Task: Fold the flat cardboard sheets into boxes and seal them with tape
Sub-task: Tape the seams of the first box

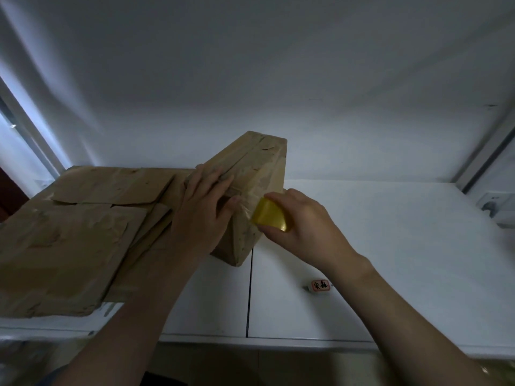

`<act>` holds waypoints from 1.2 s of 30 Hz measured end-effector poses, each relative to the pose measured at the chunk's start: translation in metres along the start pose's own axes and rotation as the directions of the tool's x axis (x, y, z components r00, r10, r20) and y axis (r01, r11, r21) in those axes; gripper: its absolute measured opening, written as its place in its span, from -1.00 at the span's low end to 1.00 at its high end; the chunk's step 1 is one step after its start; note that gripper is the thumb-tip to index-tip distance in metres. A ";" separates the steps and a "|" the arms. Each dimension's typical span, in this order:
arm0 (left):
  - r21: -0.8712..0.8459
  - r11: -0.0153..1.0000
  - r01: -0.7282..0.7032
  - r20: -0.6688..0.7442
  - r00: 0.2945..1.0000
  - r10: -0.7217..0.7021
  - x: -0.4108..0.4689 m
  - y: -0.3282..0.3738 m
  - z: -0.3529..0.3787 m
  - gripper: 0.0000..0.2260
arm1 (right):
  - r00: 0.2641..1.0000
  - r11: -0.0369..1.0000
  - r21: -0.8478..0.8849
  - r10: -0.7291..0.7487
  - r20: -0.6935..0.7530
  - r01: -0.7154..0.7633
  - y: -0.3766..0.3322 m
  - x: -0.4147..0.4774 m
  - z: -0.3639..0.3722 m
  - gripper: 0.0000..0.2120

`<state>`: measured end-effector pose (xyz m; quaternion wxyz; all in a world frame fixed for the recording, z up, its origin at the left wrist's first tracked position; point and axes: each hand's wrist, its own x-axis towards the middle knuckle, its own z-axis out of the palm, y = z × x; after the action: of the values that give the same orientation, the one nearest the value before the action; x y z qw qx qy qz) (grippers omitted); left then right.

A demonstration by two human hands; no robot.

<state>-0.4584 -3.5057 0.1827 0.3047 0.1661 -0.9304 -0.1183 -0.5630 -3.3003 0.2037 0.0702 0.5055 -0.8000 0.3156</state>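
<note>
A stack of flat cardboard sheets (69,232) lies on the left of the white tabletop (390,246). Beside it the left hand (203,210) presses flat, fingers straight, on a folded box (259,162) tipped up on its near edge. The right hand (303,227) grips a yellow tape roll (271,215) against the box's side. A small lettered tile (320,285) sits nearer the front edge.

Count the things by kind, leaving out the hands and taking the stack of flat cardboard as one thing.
Folded box: 1
Stack of flat cardboard: 1
Yellow tape roll: 1
Small labelled block: 1
Total: 4
</note>
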 end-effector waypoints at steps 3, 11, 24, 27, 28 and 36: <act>-0.032 0.999 -0.004 -0.040 0.999 0.003 0.000 0.000 0.000 -0.42 | 0.997 0.997 -0.012 0.073 0.031 -0.073 0.000 0.001 0.004 -0.48; -0.202 0.974 0.103 -0.105 0.986 -0.126 0.007 0.003 0.004 -0.47 | 0.992 0.994 -0.049 0.102 0.070 -0.099 -0.015 0.030 0.024 -0.56; -0.450 0.891 -0.057 0.020 0.997 0.074 0.027 -0.030 -0.009 -0.48 | 0.993 0.998 0.060 0.003 0.120 -0.010 -0.004 0.001 0.014 -0.28; -0.557 0.829 -0.056 0.101 0.986 0.134 0.033 -0.044 -0.012 -0.51 | 0.996 0.997 0.011 -0.077 0.045 0.077 -0.012 -0.002 0.019 -0.42; -0.585 0.810 -0.021 0.125 0.985 0.116 0.034 -0.046 -0.015 -0.51 | 0.996 0.996 -0.010 -0.088 0.032 0.088 -0.016 0.000 0.021 -0.44; -0.477 0.798 0.368 -0.024 0.902 -0.430 -0.002 -0.035 -0.026 -0.64 | 0.998 0.997 -0.025 -0.067 0.021 0.068 -0.029 0.014 0.035 -0.41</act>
<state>-0.4328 -3.5400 0.1906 0.3638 0.2887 -0.7969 -0.3863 -0.5378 -3.3395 0.1945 0.0793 0.5345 -0.7871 0.2975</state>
